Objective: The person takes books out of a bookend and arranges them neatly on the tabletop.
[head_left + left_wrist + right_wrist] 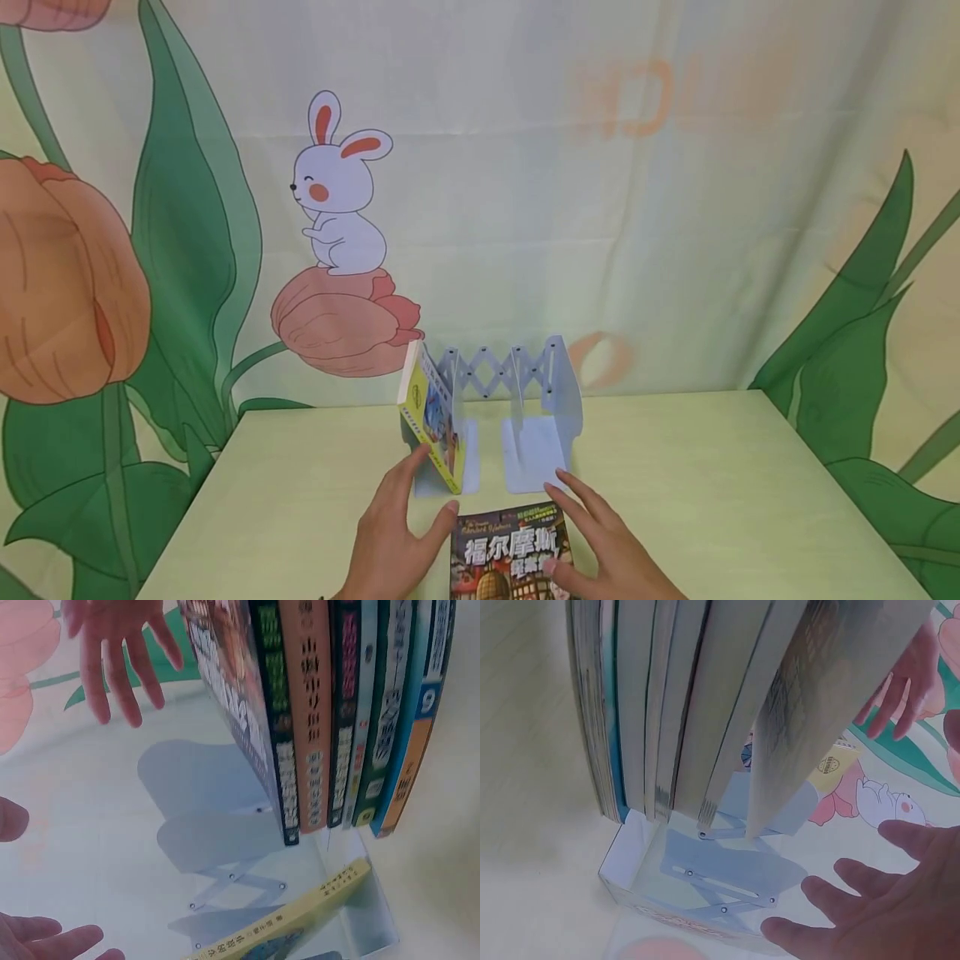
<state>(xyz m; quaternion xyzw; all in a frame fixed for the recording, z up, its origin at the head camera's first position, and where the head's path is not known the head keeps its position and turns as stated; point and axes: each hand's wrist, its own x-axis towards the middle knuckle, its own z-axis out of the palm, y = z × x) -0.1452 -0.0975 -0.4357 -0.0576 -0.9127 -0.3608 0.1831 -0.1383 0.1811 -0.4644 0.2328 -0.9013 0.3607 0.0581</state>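
Observation:
A stack of several books (307,712) lies at the table's front, topped by a dark-covered book (510,550) with large white characters. My left hand (397,533) is at its left side, fingers spread, thumb apart from the forefinger. Across from it, my right hand (607,542) hovers by the right side with spread fingers, its thumb overlapping the cover in the head view. In the right wrist view the right hand (877,892) looks apart from the books and holds nothing. Behind the stack stands a pale blue folding book rack (536,454). A yellow book (435,425) leans in its left section.
The pale table (675,467) extends to both sides of the rack. A curtain (510,208) printed with a rabbit and tulips hangs behind the table's far edge. Crossed metal links (483,371) join the rack's upright plates.

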